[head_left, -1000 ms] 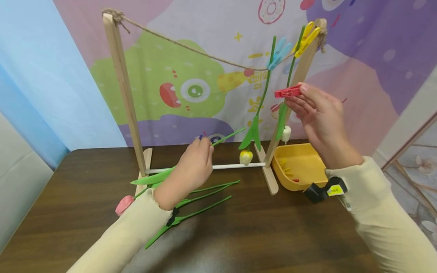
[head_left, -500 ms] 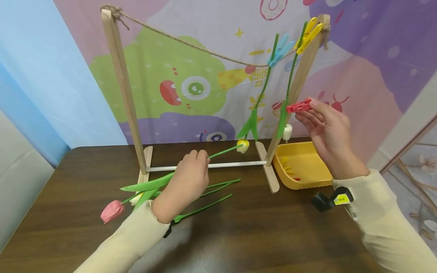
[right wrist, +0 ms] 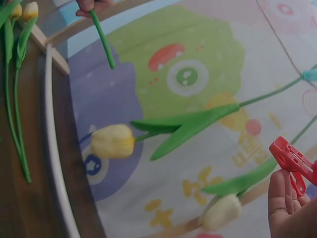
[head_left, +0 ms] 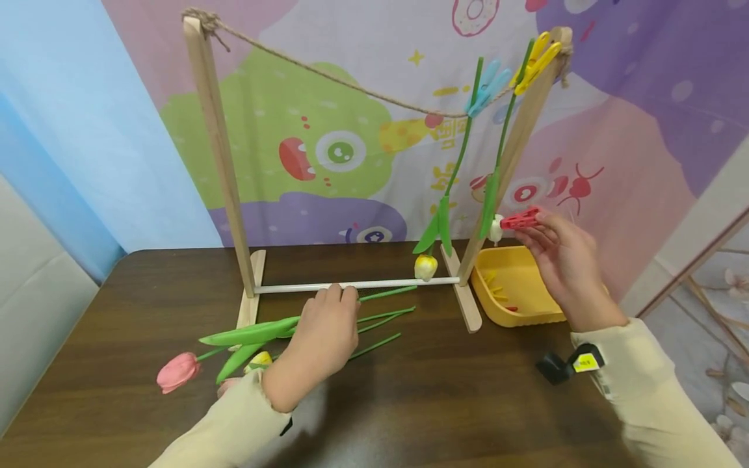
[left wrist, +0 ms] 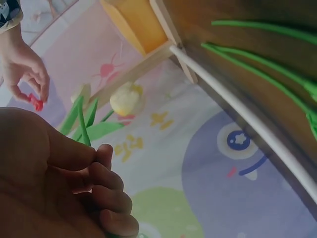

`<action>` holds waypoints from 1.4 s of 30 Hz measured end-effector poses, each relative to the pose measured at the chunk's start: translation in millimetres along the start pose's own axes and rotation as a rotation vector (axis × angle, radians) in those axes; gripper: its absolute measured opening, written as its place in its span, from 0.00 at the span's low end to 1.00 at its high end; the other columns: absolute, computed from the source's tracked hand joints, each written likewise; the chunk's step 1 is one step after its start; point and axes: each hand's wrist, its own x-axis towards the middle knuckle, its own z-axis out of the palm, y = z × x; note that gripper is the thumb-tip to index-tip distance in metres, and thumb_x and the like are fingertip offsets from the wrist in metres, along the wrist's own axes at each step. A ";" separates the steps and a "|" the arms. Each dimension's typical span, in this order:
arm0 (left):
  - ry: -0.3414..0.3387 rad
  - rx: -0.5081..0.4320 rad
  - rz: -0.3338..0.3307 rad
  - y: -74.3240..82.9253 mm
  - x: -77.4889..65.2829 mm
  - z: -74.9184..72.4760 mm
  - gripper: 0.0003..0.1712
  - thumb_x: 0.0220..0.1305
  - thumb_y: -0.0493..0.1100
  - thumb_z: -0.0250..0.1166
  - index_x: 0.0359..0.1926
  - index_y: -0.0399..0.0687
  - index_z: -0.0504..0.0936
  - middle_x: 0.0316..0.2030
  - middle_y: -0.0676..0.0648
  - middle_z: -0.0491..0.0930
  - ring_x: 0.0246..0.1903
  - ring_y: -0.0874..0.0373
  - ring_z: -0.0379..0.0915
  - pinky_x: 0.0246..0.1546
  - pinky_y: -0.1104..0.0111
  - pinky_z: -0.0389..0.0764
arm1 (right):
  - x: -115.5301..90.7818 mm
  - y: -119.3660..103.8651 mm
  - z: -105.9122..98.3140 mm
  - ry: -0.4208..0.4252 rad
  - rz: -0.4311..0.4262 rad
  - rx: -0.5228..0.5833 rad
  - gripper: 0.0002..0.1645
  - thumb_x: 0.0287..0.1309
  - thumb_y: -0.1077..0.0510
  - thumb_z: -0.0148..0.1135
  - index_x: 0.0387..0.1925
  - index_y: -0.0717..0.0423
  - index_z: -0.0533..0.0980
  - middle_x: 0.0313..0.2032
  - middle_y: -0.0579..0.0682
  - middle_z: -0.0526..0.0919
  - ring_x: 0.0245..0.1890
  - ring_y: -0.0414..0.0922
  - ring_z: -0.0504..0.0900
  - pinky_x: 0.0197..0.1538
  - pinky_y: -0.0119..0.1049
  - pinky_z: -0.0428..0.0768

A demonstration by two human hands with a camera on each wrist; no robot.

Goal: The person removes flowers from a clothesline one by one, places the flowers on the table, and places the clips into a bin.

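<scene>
My left hand (head_left: 324, 331) grips the green stem of a pink tulip (head_left: 178, 372) in the head view, its flower pointing left. The stem (left wrist: 82, 123) pokes out past the thumb in the left wrist view. My right hand (head_left: 564, 270) pinches a red clothespin (head_left: 519, 219) by its handle end, in front of the frame's right post. From the rope (head_left: 345, 90) hang two tulips, flowers down: a yellow one (head_left: 426, 267) under a light-blue clothespin (head_left: 489, 88), and a white one (right wrist: 222, 212) under a yellow clothespin (head_left: 537, 64).
Several more tulips lie on the table (head_left: 409, 396) under and beside my left hand, one with a yellow flower (head_left: 259, 361). A yellow tray (head_left: 497, 318) with clothespins stands right of the wooden frame (head_left: 219, 143). A white bar (head_left: 374, 285) joins its feet.
My left hand has drawn the pink tulip left and down, its stem tip pulling back from near the hanging yellow flower. The right hand has lowered with the red clothespin.
</scene>
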 end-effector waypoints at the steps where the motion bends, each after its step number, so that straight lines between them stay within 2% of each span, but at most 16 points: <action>1: -0.013 0.002 -0.003 0.3 -2.0 1.2 0.09 0.63 0.38 0.58 0.28 0.39 0.70 0.22 0.44 0.68 0.21 0.50 0.66 0.18 0.65 0.63 | -0.2 1.2 -3.0 0.007 0.005 -0.007 0.06 0.59 0.68 0.57 0.37 0.68 0.77 0.36 0.55 0.81 0.33 0.48 0.80 0.44 0.36 0.82; 7: -0.100 0.001 -0.026 3.5 -12.3 6.2 0.08 0.60 0.37 0.59 0.29 0.40 0.69 0.22 0.44 0.68 0.23 0.50 0.66 0.19 0.64 0.64 | 1.5 7.2 -21.6 0.039 0.033 0.001 0.05 0.60 0.68 0.56 0.36 0.67 0.76 0.34 0.55 0.81 0.34 0.48 0.80 0.44 0.36 0.82; 12: -0.187 -0.035 -0.065 7.4 -21.4 8.7 0.07 0.61 0.37 0.58 0.29 0.40 0.70 0.24 0.44 0.68 0.25 0.49 0.67 0.21 0.63 0.65 | 4.1 11.4 -36.1 0.072 0.057 0.003 0.03 0.60 0.68 0.55 0.34 0.66 0.75 0.33 0.55 0.80 0.34 0.48 0.80 0.43 0.37 0.82; 16: -0.222 -0.057 -0.076 8.7 -28.7 11.8 0.07 0.62 0.37 0.58 0.30 0.40 0.70 0.23 0.44 0.68 0.24 0.49 0.66 0.21 0.62 0.65 | 6.6 14.4 -47.2 0.093 0.072 0.012 0.04 0.60 0.68 0.55 0.32 0.66 0.76 0.31 0.55 0.81 0.33 0.48 0.80 0.42 0.37 0.82; 21: -0.273 -0.088 -0.103 9.9 -36.1 17.0 0.06 0.64 0.38 0.56 0.33 0.39 0.71 0.25 0.43 0.70 0.26 0.49 0.68 0.21 0.61 0.65 | 8.8 17.8 -59.3 0.126 0.111 0.034 0.03 0.60 0.68 0.56 0.34 0.65 0.76 0.33 0.53 0.81 0.35 0.47 0.80 0.42 0.37 0.82; 29: -0.359 -0.115 -0.139 12.9 -45.8 26.7 0.04 0.61 0.36 0.57 0.35 0.40 0.71 0.28 0.42 0.71 0.29 0.47 0.70 0.24 0.58 0.69 | 11.9 23.5 -70.6 0.164 0.149 0.014 0.02 0.60 0.66 0.57 0.34 0.62 0.75 0.33 0.52 0.80 0.34 0.45 0.80 0.41 0.35 0.82; 37: -0.464 -0.111 -0.168 14.5 -53.4 38.0 0.11 0.55 0.35 0.60 0.40 0.39 0.71 0.32 0.41 0.72 0.34 0.46 0.71 0.29 0.55 0.71 | 16.8 30.6 -82.0 0.213 0.172 0.000 0.06 0.58 0.65 0.60 0.38 0.61 0.73 0.32 0.52 0.80 0.34 0.45 0.81 0.41 0.36 0.82; 42: -0.474 -0.096 -0.168 16.7 -56.1 41.2 0.11 0.52 0.35 0.60 0.38 0.39 0.70 0.32 0.42 0.71 0.34 0.46 0.70 0.30 0.54 0.71 | 20.8 35.5 -87.7 0.205 0.167 0.021 0.01 0.59 0.67 0.58 0.34 0.63 0.74 0.29 0.53 0.79 0.30 0.46 0.81 0.39 0.37 0.83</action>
